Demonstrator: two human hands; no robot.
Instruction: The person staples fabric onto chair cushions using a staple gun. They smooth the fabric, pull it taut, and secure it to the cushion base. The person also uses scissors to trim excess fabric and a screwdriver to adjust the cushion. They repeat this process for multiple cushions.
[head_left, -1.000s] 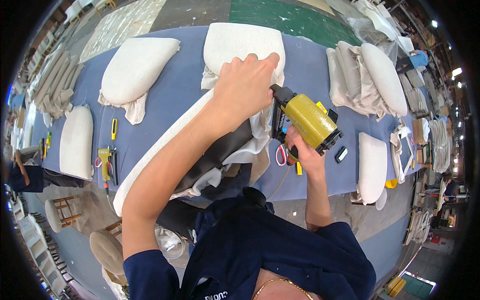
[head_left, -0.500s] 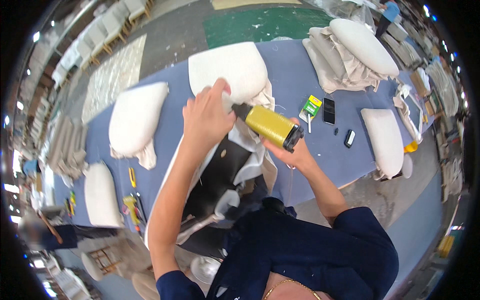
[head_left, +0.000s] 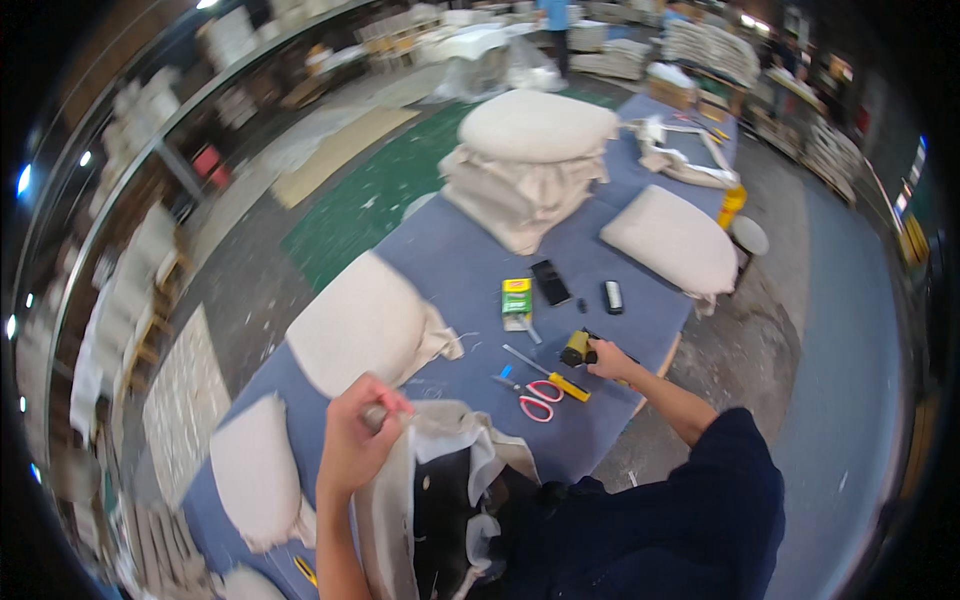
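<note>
Left hand (head_left: 360, 432): fingers curled together, thumb side uppermost, clamped on a small grey piece (head_left: 374, 416) that shows between them; its nature is too blurred to identify. The hand lies at the upper left corner of the upholstered piece (head_left: 440, 510), which sits directly before the person with its black underside exposed and pale fabric around the margin. Whether hand and fabric touch is not determinable.

Right hand (head_left: 612, 362): fingers wrapped around the grip of a yellow-and-black power tool (head_left: 577, 349), near the right edge of the blue-covered table (head_left: 470, 365). Whether the tool rests on the surface or is held just above it is unclear.

Between the hands lie scissors (head_left: 540, 400) with red-and-white handles and, just beside them, a yellow-handled screwdriver (head_left: 570, 387). Farther off are a green-and-yellow box (head_left: 517, 300) and a black phone (head_left: 550, 283), side by side. A pale padded cushion (head_left: 355, 325) lies beyond the left hand; another cushion (head_left: 672, 240) lies beyond the right, at the table's edge.
</note>
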